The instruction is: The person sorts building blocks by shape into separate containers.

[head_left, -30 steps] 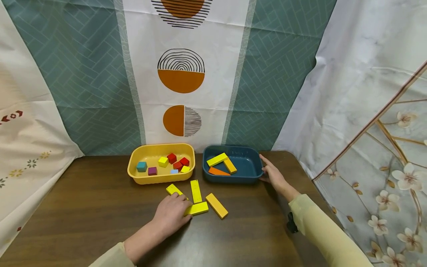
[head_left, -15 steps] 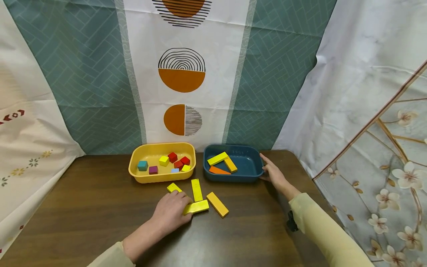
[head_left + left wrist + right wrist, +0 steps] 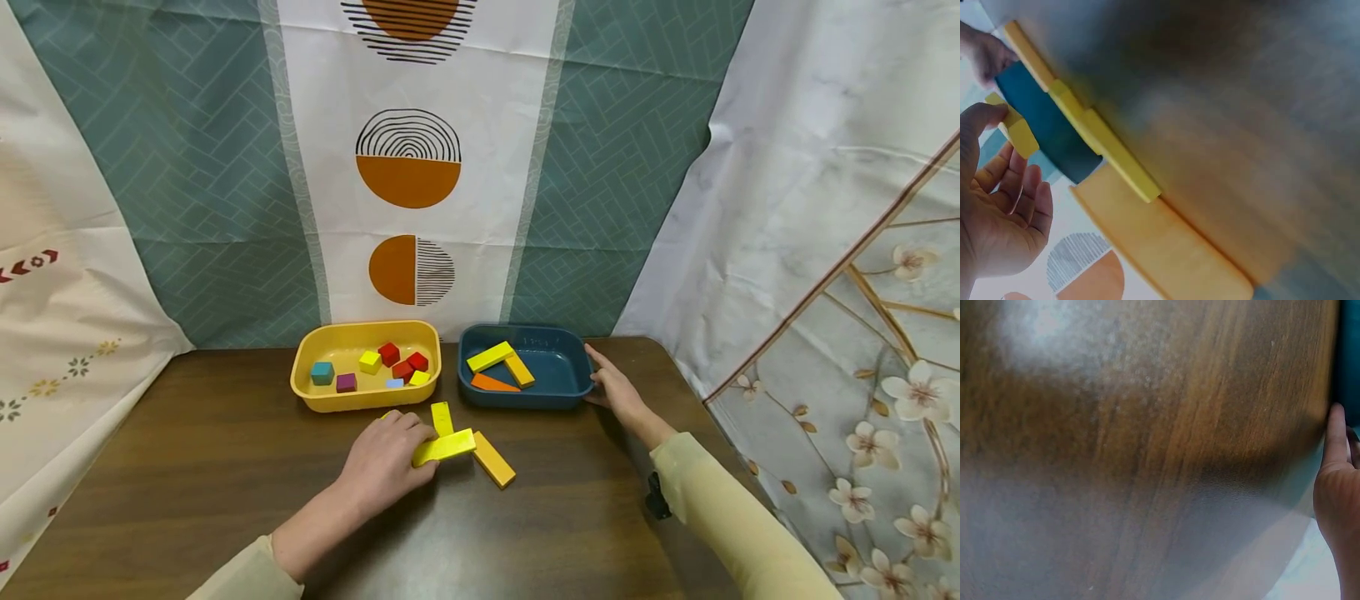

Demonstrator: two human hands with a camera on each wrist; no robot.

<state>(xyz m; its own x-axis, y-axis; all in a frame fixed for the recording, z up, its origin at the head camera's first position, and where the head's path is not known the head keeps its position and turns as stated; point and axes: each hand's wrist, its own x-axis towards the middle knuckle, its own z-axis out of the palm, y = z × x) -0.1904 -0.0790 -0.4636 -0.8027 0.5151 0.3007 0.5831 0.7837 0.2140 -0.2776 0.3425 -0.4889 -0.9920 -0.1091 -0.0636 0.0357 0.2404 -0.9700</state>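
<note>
My left hand [image 3: 386,458] pinches a yellow rectangular block [image 3: 448,448] between thumb and fingers, raised just above the table. The left wrist view shows the held block [image 3: 1020,136] gripped at its end. Behind it lies a second yellow block [image 3: 442,417], partly covered. Another yellow block [image 3: 1125,159] is almost hidden by the hand in the head view. To the right is a light-orange block [image 3: 495,461]. My right hand [image 3: 618,398] rests against the right side of a dark blue tray [image 3: 551,401], fingers extended along its wall.
Inside the blue tray lie a yellow block [image 3: 488,357], an amber block [image 3: 520,370] and an orange piece [image 3: 494,383]. Left of it stands a yellow tray [image 3: 352,403] with several small coloured cubes. A patterned curtain [image 3: 600,208] hangs behind the table.
The left hand has lifted the yellow block off the table, moving it slightly up and away from me. My right hand stays at the blue tray.
</note>
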